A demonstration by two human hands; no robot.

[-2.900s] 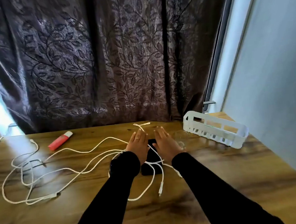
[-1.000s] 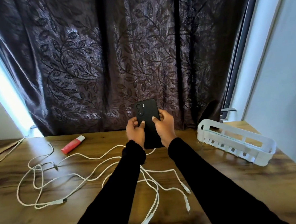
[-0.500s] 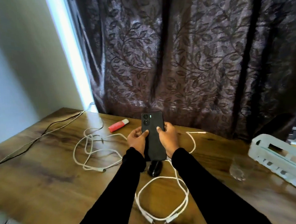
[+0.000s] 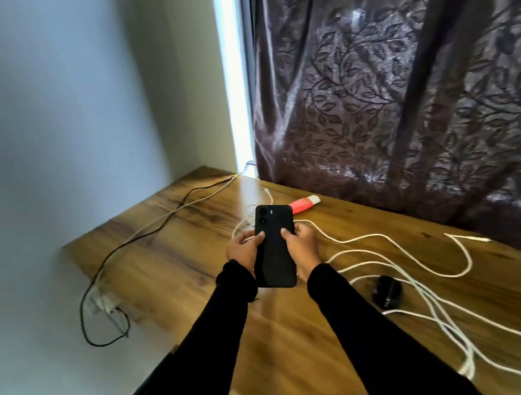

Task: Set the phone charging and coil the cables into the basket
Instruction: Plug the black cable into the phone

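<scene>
I hold a black phone (image 4: 274, 245) upright above the wooden table (image 4: 171, 265), its back and camera lenses facing me. My left hand (image 4: 245, 250) grips its left edge and my right hand (image 4: 301, 246) grips its right edge, thumbs on the back. Several white cables (image 4: 411, 260) lie tangled over the table to the right and behind the phone. A white cable and a black cable (image 4: 150, 232) run along the table's left part towards a wall plug (image 4: 101, 301) below the table edge. The basket is out of view.
A red and white marker (image 4: 304, 205) lies near the dark leaf-patterned curtain (image 4: 400, 95). A small black round object (image 4: 386, 291) sits among the cables at right. A pale wall bounds the table's left edge.
My view has swung left: the basket has left the frame and the left wall and plug have come in. Both hands lifted the phone off the table earlier and still hold it.
</scene>
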